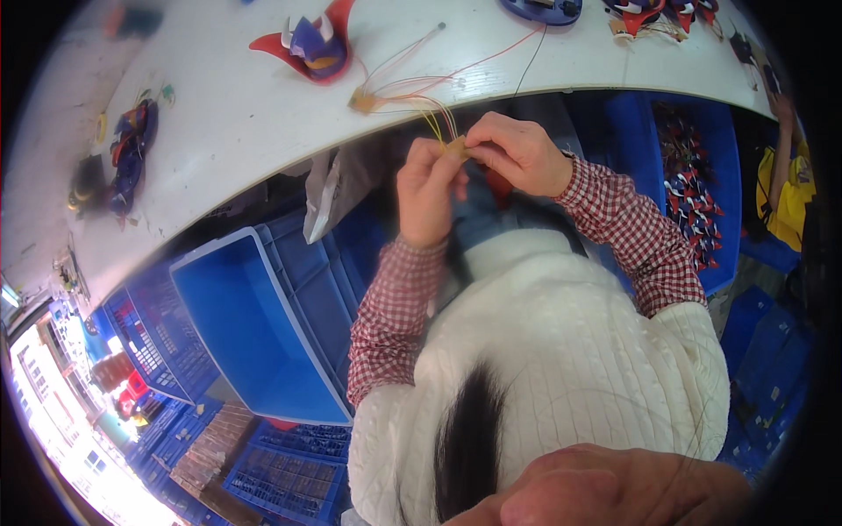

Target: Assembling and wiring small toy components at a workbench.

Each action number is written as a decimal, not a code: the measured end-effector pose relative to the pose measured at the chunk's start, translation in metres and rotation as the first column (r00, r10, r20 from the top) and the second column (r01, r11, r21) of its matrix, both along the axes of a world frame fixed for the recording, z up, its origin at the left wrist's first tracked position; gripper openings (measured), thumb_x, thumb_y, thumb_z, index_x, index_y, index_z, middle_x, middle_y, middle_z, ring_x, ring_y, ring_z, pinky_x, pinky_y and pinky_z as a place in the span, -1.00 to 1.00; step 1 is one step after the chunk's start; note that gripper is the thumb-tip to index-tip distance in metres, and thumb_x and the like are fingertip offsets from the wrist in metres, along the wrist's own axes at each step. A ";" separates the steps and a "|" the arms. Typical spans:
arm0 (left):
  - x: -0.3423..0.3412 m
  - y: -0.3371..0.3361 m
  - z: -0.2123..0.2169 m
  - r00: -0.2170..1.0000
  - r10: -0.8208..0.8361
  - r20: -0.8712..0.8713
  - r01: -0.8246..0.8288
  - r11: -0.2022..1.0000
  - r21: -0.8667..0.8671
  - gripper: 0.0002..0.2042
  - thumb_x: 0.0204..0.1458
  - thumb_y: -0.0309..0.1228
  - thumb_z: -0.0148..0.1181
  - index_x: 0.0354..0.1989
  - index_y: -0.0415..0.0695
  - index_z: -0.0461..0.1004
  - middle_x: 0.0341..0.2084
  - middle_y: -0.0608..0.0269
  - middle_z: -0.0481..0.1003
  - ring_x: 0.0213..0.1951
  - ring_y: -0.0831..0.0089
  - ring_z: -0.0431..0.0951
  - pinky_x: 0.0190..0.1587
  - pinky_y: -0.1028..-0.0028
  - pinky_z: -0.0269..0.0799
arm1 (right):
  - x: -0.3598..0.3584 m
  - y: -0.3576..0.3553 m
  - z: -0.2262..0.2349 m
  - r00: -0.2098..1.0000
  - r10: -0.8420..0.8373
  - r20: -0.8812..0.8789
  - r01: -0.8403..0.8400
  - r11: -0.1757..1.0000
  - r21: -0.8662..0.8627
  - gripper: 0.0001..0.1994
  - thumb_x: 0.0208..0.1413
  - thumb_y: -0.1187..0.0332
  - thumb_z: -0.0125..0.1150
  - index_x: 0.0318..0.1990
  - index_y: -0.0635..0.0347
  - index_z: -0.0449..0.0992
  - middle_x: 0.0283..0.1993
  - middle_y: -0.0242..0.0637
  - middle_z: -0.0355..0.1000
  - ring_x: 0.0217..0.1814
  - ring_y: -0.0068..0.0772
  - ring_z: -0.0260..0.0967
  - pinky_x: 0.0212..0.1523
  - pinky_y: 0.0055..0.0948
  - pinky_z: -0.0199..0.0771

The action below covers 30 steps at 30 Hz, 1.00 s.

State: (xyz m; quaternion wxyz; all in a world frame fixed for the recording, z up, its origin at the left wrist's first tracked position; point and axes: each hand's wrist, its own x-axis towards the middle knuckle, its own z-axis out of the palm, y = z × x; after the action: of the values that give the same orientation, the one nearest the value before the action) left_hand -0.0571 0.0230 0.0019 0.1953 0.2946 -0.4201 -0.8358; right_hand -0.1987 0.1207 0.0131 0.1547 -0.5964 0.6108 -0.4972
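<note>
Just off the table's front edge, my left hand (425, 191) and my right hand (524, 156) meet over a small tan piece (455, 147), perhaps a little circuit board or tape. Both hands pinch it between thumb and fingers. Yellow, red and white wires (436, 112) run up from it onto the table. They lead toward another tan square piece (361, 101), which lies on the tabletop. Fingers hide most of the held piece. Beyond sits a red, blue and white horned figure part (314, 48).
The white table (237, 131) curves across the front. A blue device (541, 9) and more figure parts (660, 17) are at the back right. Blue bins stand on both sides, one open (250, 324), another (732, 202) holding figure parts. At far right is a person in yellow (787, 188).
</note>
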 end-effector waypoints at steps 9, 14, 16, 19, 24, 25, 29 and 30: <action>0.001 -0.001 -0.007 1.000 -0.014 0.001 0.014 0.996 -0.087 -0.91 0.03 -0.53 0.09 -0.47 -0.26 0.39 -0.44 0.27 0.32 -0.54 0.56 0.38 -0.56 0.65 0.35 | 0.002 0.005 0.004 0.965 -0.018 0.261 -0.019 0.990 0.140 -0.90 0.13 0.58 0.06 -0.22 0.27 0.44 -0.31 -0.34 0.42 -0.43 -0.60 0.32 -0.40 -0.67 0.36; 0.001 -0.006 -0.005 0.999 -0.049 0.000 0.049 0.986 -0.158 -0.91 0.03 -0.54 0.08 -0.48 -0.28 0.40 -0.40 0.28 0.28 -0.51 0.55 0.39 -0.56 0.66 0.36 | 0.005 0.000 0.008 0.836 -0.049 0.546 -0.086 0.972 0.220 -0.89 0.15 0.55 0.05 -0.19 0.28 0.46 -0.34 -0.35 0.43 -0.44 -0.64 0.34 -0.40 -0.73 0.38; 0.002 -0.006 -0.004 0.998 -0.054 0.007 0.055 0.986 -0.156 -0.92 0.02 -0.54 0.09 -0.47 -0.28 0.41 -0.39 0.28 0.29 -0.50 0.54 0.39 -0.55 0.64 0.36 | 0.008 -0.001 0.009 0.849 -0.055 0.525 -0.071 0.974 0.217 -0.88 0.16 0.54 0.05 -0.18 0.28 0.46 -0.35 -0.35 0.43 -0.45 -0.65 0.34 -0.40 -0.74 0.38; 0.003 -0.006 0.000 0.997 -0.076 0.028 0.080 0.985 -0.150 -0.94 0.00 -0.54 0.10 -0.44 -0.28 0.44 -0.38 0.25 0.32 -0.47 0.51 0.39 -0.51 0.60 0.37 | 0.010 -0.002 0.009 0.885 -0.080 0.460 -0.019 0.978 0.208 -0.87 0.18 0.50 0.04 -0.15 0.28 0.46 -0.37 -0.35 0.43 -0.47 -0.67 0.35 -0.41 -0.77 0.40; 0.011 -0.013 0.012 0.990 -0.033 0.137 0.123 0.673 -0.730 -0.88 -0.04 -0.55 0.14 -0.31 -0.25 0.48 -0.34 0.20 0.37 -0.43 0.45 0.39 -0.42 0.54 0.37 | 0.004 -0.003 0.017 0.698 -0.185 0.692 -0.042 0.954 0.297 -0.86 0.20 0.47 0.03 -0.14 0.28 0.46 -0.38 -0.34 0.43 -0.50 -0.66 0.34 -0.44 -0.75 0.40; 0.012 -0.020 0.015 0.986 0.104 0.130 0.068 0.462 -0.884 -0.82 -0.06 -0.54 0.16 -0.24 -0.24 0.48 -0.32 0.18 0.39 -0.42 0.42 0.38 -0.38 0.52 0.36 | 0.001 -0.002 0.017 0.695 -0.186 0.695 -0.041 0.954 0.296 -0.86 0.20 0.47 0.03 -0.14 0.28 0.46 -0.38 -0.34 0.43 -0.50 -0.66 0.34 -0.44 -0.75 0.40; 0.015 -0.071 0.023 0.905 0.424 0.038 0.044 -0.003 -0.999 -0.78 -0.05 -0.49 0.17 -0.19 -0.21 0.48 -0.35 0.12 0.40 -0.30 0.30 0.36 -0.21 0.39 0.33 | -0.009 0.000 0.015 0.664 -0.159 0.731 -0.072 0.959 0.274 -0.86 0.22 0.45 0.02 -0.15 0.28 0.46 -0.38 -0.33 0.43 -0.51 -0.66 0.34 -0.46 -0.73 0.39; 0.014 -0.081 0.023 0.902 0.431 0.039 0.048 -0.011 -0.999 -0.78 -0.05 -0.49 0.17 -0.19 -0.21 0.48 -0.35 0.12 0.40 -0.30 0.30 0.36 -0.21 0.39 0.33 | -0.008 -0.001 0.015 0.661 -0.149 0.735 -0.080 0.960 0.267 -0.86 0.22 0.45 0.02 -0.15 0.28 0.46 -0.38 -0.33 0.43 -0.51 -0.66 0.34 -0.46 -0.73 0.39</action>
State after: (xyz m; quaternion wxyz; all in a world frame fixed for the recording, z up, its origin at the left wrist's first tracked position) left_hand -0.0433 -0.0578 0.0246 0.3836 0.2674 -0.8612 -0.1993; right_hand -0.2065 0.1199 0.0279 0.4640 -0.2997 0.5672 -0.6108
